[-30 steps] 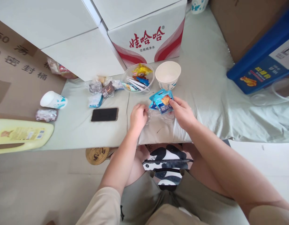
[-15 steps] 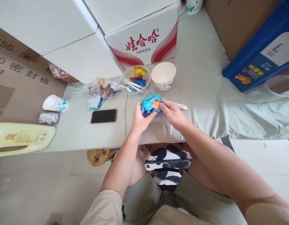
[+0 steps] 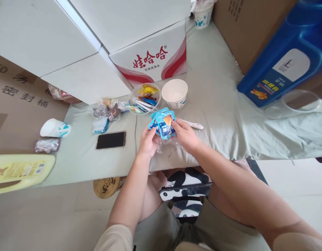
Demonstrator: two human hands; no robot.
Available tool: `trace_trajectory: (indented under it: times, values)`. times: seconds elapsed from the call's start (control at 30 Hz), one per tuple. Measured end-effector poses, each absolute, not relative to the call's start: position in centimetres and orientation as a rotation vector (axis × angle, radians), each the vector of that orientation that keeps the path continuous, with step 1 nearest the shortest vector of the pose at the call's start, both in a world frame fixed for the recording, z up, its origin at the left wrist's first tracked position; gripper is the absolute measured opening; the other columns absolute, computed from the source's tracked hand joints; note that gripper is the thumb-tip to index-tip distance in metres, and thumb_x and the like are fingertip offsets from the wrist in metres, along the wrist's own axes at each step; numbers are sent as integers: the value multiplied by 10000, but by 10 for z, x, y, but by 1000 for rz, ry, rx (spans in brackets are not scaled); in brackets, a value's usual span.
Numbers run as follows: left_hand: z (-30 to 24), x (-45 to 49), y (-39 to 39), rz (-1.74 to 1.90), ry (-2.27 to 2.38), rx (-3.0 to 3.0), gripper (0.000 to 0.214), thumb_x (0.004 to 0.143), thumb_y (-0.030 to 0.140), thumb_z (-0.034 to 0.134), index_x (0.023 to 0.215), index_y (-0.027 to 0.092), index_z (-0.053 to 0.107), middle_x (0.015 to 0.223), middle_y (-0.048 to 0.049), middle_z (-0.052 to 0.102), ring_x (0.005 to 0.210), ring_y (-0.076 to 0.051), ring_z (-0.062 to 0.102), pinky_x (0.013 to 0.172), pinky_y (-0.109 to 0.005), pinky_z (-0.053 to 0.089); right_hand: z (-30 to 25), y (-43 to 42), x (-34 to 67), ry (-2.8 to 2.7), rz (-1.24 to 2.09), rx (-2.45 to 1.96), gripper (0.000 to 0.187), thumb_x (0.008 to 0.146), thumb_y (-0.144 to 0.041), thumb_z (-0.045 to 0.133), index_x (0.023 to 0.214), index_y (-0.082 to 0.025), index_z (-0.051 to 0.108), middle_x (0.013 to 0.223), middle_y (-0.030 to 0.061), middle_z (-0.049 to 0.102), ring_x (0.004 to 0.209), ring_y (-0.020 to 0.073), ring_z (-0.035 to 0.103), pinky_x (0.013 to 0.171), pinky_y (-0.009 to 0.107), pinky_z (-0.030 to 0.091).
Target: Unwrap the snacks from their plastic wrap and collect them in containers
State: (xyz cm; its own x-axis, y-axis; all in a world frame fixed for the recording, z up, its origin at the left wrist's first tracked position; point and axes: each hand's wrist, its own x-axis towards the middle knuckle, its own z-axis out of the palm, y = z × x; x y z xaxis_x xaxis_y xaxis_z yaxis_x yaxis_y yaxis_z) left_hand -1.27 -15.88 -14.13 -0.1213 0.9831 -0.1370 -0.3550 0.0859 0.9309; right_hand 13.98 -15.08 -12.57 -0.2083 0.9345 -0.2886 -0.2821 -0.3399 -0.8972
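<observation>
Pinching blue packets (image 3: 166,127), left hand (image 3: 147,143) and right hand (image 3: 187,135) sit above pale-green cloth (image 3: 218,122) before a lettered carton (image 3: 152,75).

Yellow jug (image 3: 22,169) (9 o'clock) is cut off by L edge, blue jug (image 3: 286,48) (2 o'clock) by top/R edges. White stick (image 3: 195,125) is part-hidden by R hand (image 3: 186,135); blue pkts' (image 3: 167,130) fine print can't be read.

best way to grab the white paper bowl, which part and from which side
Likely the right rim of the white paper bowl, pinched from above and the right: it stands upright with a wide open mouth, the clear plastic bowl crowds its left, and the blue packets are held in front.
</observation>
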Motion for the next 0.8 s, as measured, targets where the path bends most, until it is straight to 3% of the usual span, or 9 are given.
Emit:
trace_trajectory:
  times: [0.17,0.27,0.4,0.53,0.7,0.8]
  values:
    - [-140,-9,-159,1308,1051,757,558,639,568,904,1019,236,666,966,-12,787,875,-196,765,819,-317,631,-130,-152,136,-952,1719,-1128,301,961,-424,432,1039,-219,637,857,13,657,732,154,609,593,249,520]
    - [-140,-4,-160,1309,1091,750,612,670,661,841,1064,236,642,1048,-40,786,1004,-238,758,854,-347,628,-137,-153,138,-1176,1539,-1188,312,982,-424,404,1003,-216,636,837,20,659,763,171,616,667,277,523]
    - [-144,-4,-164,1225,1162,847,658,681,739,780,1078,229,653,1055,-75,784,1031,-269,755,852,-376,632,-140,-151,140,-1452,1213,-1307,299,997,-418,380,942,-217,595,906,49,677,859,195,620,801,317,485]
    - [-149,-14,-165,1238,1225,1061,664,585,583,923,1091,223,686,1108,-95,778,1022,-253,753,889,-354,616,-130,-148,138,-1633,1170,-1365,314,1007,-408,378,964,-193,603,921,71,689,871,205,623,806,315,463]
    - [-134,-36,-167,1539,1445,1158,517,641,479,911,1038,242,682,1035,-47,774,939,-206,746,907,-361,603,-114,-152,133,-1724,1370,-1305,406,1044,-381,366,1313,-155,570,1194,120,722,1082,220,656,921,320,467]
    - [-109,-49,-171,1779,1457,1234,448,682,397,887,1065,315,670,1079,0,751,971,-180,726,961,-395,592,-109,-158,134,-1952,1475,-1304,468,1068,-409,296,1305,-154,609,1234,148,722,1143,249,664,952,354,469]
